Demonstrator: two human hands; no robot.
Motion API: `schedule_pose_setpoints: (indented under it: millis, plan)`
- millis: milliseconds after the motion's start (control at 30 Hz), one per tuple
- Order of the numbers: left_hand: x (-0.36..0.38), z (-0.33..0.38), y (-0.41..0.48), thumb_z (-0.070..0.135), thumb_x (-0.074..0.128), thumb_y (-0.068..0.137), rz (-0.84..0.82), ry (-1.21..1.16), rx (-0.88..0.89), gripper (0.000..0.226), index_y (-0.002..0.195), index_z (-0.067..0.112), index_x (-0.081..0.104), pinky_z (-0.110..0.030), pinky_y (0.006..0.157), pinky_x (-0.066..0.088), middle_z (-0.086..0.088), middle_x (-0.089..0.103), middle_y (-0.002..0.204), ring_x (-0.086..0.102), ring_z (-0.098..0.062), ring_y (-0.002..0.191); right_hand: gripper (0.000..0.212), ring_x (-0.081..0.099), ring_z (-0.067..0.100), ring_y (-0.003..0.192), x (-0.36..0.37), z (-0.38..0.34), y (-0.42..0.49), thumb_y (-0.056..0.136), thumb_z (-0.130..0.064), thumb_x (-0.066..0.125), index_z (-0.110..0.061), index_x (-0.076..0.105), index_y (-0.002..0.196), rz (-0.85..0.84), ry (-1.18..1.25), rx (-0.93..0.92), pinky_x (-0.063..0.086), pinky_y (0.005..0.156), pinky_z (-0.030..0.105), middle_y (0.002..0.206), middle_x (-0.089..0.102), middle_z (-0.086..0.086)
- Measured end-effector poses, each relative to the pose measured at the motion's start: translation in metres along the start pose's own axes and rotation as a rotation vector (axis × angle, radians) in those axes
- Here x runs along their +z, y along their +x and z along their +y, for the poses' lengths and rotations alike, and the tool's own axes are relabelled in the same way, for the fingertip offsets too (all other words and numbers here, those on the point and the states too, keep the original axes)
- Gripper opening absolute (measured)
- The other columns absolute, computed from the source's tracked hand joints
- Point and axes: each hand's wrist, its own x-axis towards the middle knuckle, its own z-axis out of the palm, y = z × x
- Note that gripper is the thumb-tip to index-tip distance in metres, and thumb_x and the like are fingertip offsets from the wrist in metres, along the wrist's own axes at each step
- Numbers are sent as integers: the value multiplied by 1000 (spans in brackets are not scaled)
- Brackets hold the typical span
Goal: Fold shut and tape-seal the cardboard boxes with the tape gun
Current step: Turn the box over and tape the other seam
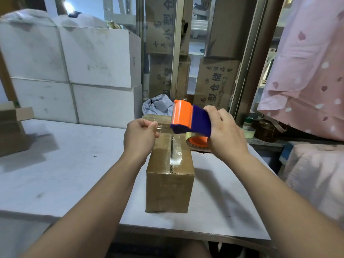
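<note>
The cardboard box (pixel 169 175) sits on the white table (pixel 65 174) just below both hands, flaps folded shut, a strip of clear tape along its top seam. The right hand (pixel 226 133) grips the orange-and-purple tape gun (pixel 189 118) above the box's far end. The left hand (pixel 140 135) pinches the free tape end (pixel 163 127) (stretched taut between them).

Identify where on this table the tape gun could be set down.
Free: grey table between the brown cardboard box and the small cardboard boxes far left. Crowded: the box's far end, where the left hand pinches clear tape from the orange-and-purple tape gun in the right hand.
</note>
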Motion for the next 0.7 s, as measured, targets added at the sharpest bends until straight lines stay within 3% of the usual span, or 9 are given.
schedule_pose_setpoints:
  millis: [100,200,333,500,700]
  plan:
    - [-5,2,-13,19,54,95,-2,-30,33,22,74,14,56,-31,63,51,0,59,63,63,-17,56,64,47,20,94,-5,-3,-6,76,-37,75,-26,36,125,43,28,21,46,66,35,105,47,0]
    - [-13,3,-34,17,52,96,-49,-122,-34,22,76,9,53,-29,54,54,-7,59,67,70,-20,58,60,49,23,99,-9,-3,-19,74,-12,69,-28,40,124,50,149,78,41,66,33,109,49,-4]
    - [-22,-2,-62,18,53,96,-118,-236,-127,21,79,6,54,-30,57,56,-8,60,66,71,-19,64,67,49,19,98,-19,-6,-45,68,3,61,-33,45,121,-4,238,185,48,73,36,104,50,-13]
    - [-24,-12,-71,17,56,94,-115,-254,-142,16,80,10,58,-29,59,57,-6,66,75,71,-12,73,64,51,22,92,-22,-7,-65,66,6,59,-35,47,113,3,263,217,50,72,43,94,51,-14]
    - [-14,-21,-53,17,60,92,-108,-180,-108,16,80,8,61,-25,56,55,-6,67,70,71,-10,73,58,51,25,90,-9,-2,-53,67,8,54,-34,49,107,21,304,301,49,72,43,85,52,-17]
